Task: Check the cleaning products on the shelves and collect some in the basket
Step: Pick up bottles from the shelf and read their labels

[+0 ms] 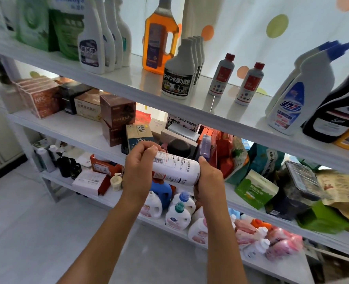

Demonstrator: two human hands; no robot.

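Observation:
I hold a white bottle (176,168) with a printed label and barcode sideways in front of the shelves, at the centre of the head view. My left hand (139,167) grips its upper end, hiding the cap. My right hand (208,181) grips its base from the right. The top shelf (128,78) carries cleaning products: white spray bottles (91,48), an orange jug (159,39), grey bottles with black labels (179,72), two small red-capped bottles (221,75) and blue-capped white bottles (304,91). No basket is in view.
The second shelf (67,126) holds boxes and food packets. White detergent bottles (177,214) with blue and teal caps and pink refill packs (271,240) stand on lower shelves. A black jug (339,111) sits at the top shelf's right end. Grey floor lies left.

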